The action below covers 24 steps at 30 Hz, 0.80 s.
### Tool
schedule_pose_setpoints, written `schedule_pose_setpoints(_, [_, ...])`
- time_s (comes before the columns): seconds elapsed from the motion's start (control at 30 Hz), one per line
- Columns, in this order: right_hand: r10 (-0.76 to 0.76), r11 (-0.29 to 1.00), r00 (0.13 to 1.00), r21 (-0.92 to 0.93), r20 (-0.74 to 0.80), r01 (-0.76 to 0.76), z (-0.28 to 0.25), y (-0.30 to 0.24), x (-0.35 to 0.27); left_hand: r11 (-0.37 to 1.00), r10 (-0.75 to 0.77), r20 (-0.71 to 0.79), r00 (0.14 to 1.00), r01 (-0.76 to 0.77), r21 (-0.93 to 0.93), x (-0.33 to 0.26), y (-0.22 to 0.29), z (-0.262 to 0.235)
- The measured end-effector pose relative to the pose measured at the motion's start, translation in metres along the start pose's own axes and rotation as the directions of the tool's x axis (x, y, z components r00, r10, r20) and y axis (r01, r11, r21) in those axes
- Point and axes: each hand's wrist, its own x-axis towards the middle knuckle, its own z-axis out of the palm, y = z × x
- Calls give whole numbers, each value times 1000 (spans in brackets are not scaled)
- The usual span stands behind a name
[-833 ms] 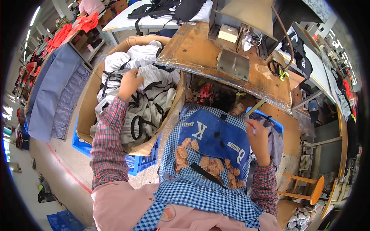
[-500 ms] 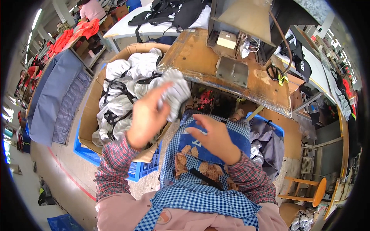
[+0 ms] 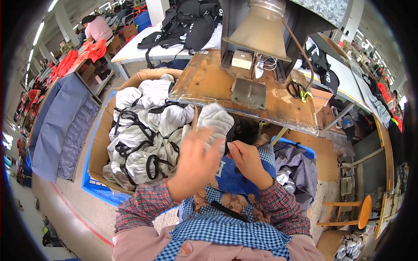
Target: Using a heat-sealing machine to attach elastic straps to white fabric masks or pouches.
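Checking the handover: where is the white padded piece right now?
In the head view, the white padded piece is centre frame, above the left hand, beside the cardboard box.

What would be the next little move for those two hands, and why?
Probably lifting the white padded piece onto the wooden machine table. The left hand holds it just below the table's edge, the right hand pinches its black strap, and the metal plate lies bare.

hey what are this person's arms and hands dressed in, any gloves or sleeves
No gloves: both hands are bare. The left hand and right hand come out of long red-and-dark plaid sleeves with buttoned-looking cuffs at the wrists. No rings or watch are visible; the left hand is motion-blurred.
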Motion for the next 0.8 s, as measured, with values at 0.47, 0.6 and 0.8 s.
schedule_pose_setpoints(0.47, [401,836,909,361,111,-413,25,58,21,565,40,179,983,125,-816,-73,102,102])
schedule_pose_setpoints(0.6, [455,764,872,424,181,-487,33,69,26,539,101,131,986,56,-841,-72,101,105])
schedule_pose_setpoints(0.8, [512,680,838,507,190,-530,21,81,31,423,-21,245,969,231,-876,-80,102,106])
